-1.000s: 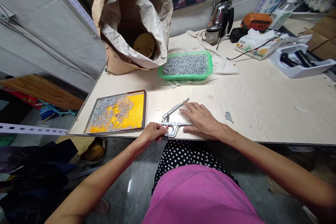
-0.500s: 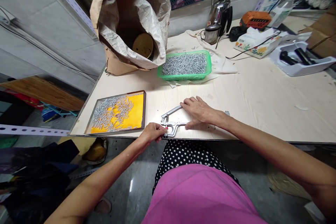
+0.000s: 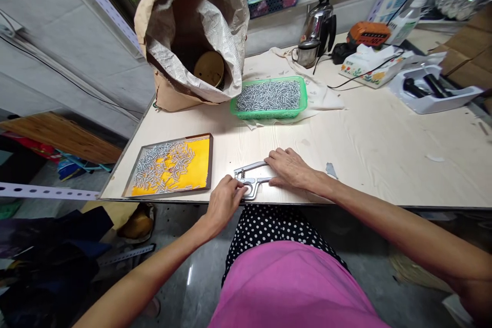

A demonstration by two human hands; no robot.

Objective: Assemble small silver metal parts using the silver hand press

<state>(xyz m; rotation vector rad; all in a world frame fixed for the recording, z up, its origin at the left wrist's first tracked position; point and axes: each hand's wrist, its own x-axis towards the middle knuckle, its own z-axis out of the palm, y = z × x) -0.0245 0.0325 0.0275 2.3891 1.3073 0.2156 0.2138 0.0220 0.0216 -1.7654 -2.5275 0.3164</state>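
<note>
Lying at the table's front edge is a silver metal hand-press plier (image 3: pixel 251 184) with a coil spring between its arms and a C-shaped frame. My right hand (image 3: pixel 290 169) is closed around the ends of its two handles, fingers on the upper one and thumb at the lower. At the jaw end, my left hand (image 3: pixel 225 200) has its fingertips pinched together against the frame. Whatever sits between those fingertips is hidden. Left of the plier, a shallow tray (image 3: pixel 210 164) with a yellow bottom holds many small silver metal pins or tubes (image 3: pixel 165 164).
A green plastic basket (image 3: pixel 303 102) full of similar metal pieces stands behind the plier. Beside it is a large open woven sack (image 3: pixel 226 20) with a round tin inside. Toward the back right are a steel kettle (image 3: pixel 317 20), a metal cup, a tissue pack and a white tray (image 3: pixel 423 105).
My right hand has squeezed the handles closer together, lowering the upper arm. My left hand has turned and risen, its fingers now covering more of the jaw.
</note>
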